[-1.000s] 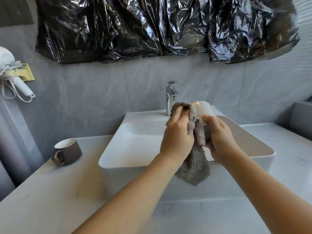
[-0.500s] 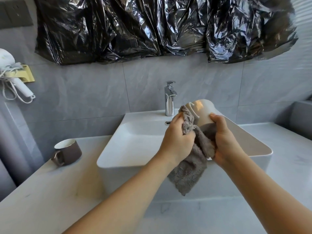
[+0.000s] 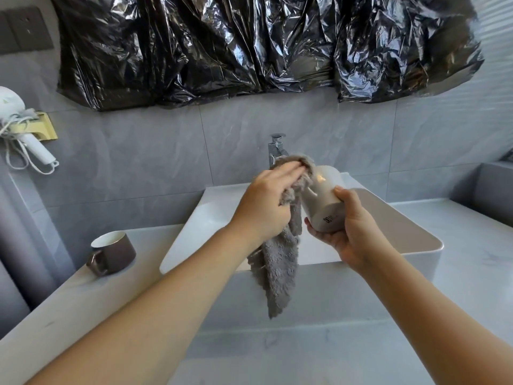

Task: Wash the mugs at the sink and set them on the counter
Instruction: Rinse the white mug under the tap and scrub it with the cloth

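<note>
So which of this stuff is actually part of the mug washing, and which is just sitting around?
Part of the job:
white mug, held in the right hand
grey cloth, gripped by the left hand
brown mug on the counter
sink
tap

Just there:
hair dryer
black plastic sheet

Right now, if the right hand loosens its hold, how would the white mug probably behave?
The white mug looks glazed and glossy, so probably slippery. The right hand grips only its base while it tilts over the sink, so it could slip out. It looks ceramic, likely to chip on landing.
</note>
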Demonstrator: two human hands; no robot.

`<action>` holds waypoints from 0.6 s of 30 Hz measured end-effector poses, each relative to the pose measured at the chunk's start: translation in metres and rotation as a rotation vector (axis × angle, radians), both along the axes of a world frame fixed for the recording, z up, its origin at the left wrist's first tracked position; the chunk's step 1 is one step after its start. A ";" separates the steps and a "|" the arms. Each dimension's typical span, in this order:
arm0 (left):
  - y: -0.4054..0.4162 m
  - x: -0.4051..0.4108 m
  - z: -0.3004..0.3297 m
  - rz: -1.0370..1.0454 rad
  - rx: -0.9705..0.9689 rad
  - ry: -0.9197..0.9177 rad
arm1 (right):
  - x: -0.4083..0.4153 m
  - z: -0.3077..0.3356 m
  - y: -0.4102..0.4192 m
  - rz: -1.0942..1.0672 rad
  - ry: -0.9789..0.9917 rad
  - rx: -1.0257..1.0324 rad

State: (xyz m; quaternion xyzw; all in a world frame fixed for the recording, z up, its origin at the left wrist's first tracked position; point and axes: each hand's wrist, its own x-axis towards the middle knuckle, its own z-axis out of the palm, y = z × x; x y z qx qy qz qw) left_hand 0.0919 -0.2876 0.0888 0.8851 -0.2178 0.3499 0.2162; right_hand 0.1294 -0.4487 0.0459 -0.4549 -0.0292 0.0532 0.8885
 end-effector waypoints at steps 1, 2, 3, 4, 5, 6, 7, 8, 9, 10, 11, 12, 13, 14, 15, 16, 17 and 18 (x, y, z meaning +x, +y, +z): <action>0.002 0.001 0.001 -0.003 0.133 -0.022 | -0.001 0.000 0.001 0.013 -0.016 -0.025; 0.003 0.002 0.000 0.010 0.249 -0.058 | -0.002 0.000 0.000 0.018 -0.029 -0.041; 0.005 0.001 -0.001 0.024 0.347 -0.099 | -0.002 0.000 0.000 0.015 -0.037 -0.048; 0.008 0.000 -0.002 0.028 0.430 -0.136 | -0.002 0.000 -0.002 0.011 -0.046 -0.051; 0.011 -0.002 -0.002 0.030 0.503 -0.165 | -0.002 -0.001 -0.003 0.011 -0.058 -0.061; 0.014 -0.004 0.001 0.032 0.573 -0.188 | -0.003 -0.001 -0.003 0.012 -0.072 -0.087; 0.017 -0.004 0.007 0.037 0.642 -0.188 | -0.003 -0.002 -0.003 0.011 -0.085 -0.124; 0.021 -0.003 0.015 0.050 0.709 -0.167 | -0.003 -0.002 -0.003 0.007 -0.092 -0.156; 0.023 0.000 0.024 0.070 0.767 -0.143 | -0.003 -0.002 -0.001 -0.001 -0.094 -0.176; 0.025 0.002 0.030 0.094 0.811 -0.128 | -0.003 -0.002 0.000 -0.006 -0.091 -0.182; 0.025 0.003 0.032 0.117 0.833 -0.138 | -0.003 -0.002 0.001 -0.013 -0.087 -0.180; 0.024 0.004 0.029 0.128 0.833 -0.173 | -0.003 -0.001 0.002 -0.021 -0.079 -0.171; 0.022 0.004 0.023 0.122 0.815 -0.229 | -0.003 0.000 0.003 -0.030 -0.069 -0.156; 0.020 0.003 0.013 0.101 0.794 -0.286 | -0.003 0.000 0.003 -0.032 -0.063 -0.142; 0.018 0.001 0.004 0.077 0.788 -0.339 | -0.003 -0.001 0.002 -0.026 -0.066 -0.136; 0.018 0.001 -0.002 0.063 0.791 -0.393 | -0.003 -0.001 0.002 -0.010 -0.076 -0.142; 0.019 0.003 -0.004 0.060 0.802 -0.438 | -0.004 -0.002 0.002 0.010 -0.090 -0.155; 0.020 0.006 -0.001 0.060 0.818 -0.485 | -0.004 -0.002 0.002 0.030 -0.099 -0.168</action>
